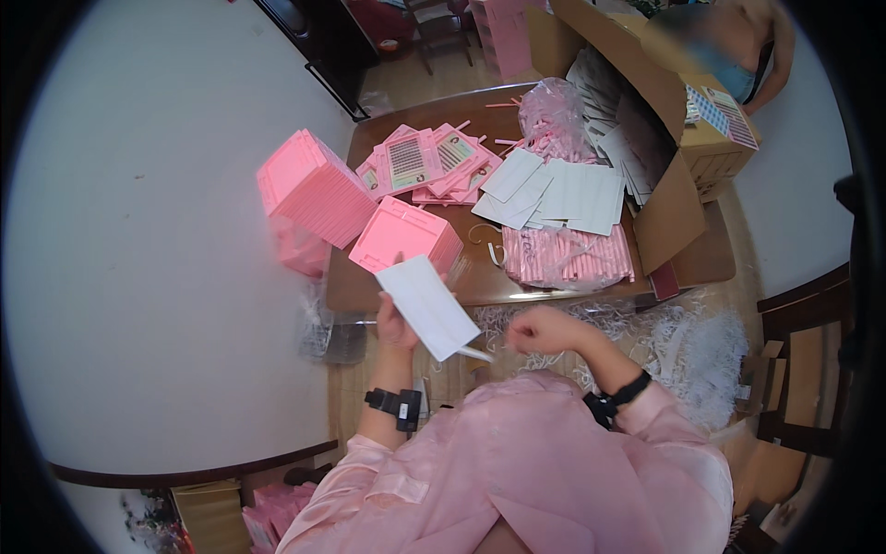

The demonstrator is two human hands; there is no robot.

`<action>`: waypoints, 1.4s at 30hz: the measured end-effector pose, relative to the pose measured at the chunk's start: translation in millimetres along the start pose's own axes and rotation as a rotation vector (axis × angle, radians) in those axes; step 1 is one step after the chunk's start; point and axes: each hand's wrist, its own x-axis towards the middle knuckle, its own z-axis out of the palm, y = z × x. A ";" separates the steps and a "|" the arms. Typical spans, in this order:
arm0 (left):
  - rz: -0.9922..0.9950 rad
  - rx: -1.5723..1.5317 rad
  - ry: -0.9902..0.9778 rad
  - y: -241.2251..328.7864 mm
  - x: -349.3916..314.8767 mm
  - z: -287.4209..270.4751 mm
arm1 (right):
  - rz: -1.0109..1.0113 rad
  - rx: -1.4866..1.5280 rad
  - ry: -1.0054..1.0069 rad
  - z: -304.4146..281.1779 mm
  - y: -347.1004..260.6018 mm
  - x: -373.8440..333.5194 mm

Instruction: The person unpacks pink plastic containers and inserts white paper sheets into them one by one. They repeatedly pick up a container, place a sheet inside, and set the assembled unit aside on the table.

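My left hand [396,323] grips a white rectangular card [427,307] by its left side, tilted over the table's front edge. From the card's lower right corner a narrow white strip [475,354] sticks out toward my right hand [544,331]. That hand is closed, fingers curled, just right of the card; whether anything is in it is hidden. Directly behind the card stands a stack of pink plastic trays [403,233]. A taller pink tray stack [309,180] rises to its left.
Pink trays with printed inserts [411,159], white cards [554,194] and bagged pink pieces [563,257] cover the brown table [461,294]. An open cardboard box [678,242] stands at the right. White strips [692,355] litter the floor. Another person [738,46] is at the far right.
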 end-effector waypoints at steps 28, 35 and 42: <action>-0.129 0.026 -0.170 -44.9 -24.7 80.7 | -0.068 -0.042 0.824 -6.7 -46.6 1.3; 0.225 -0.103 0.199 -3.8 -33.8 29.3 | -0.142 -0.139 0.416 14.9 -0.8 -38.0; 0.280 0.311 1.112 79.2 -67.2 -13.0 | 0.637 -0.889 -0.191 30.2 61.1 -82.0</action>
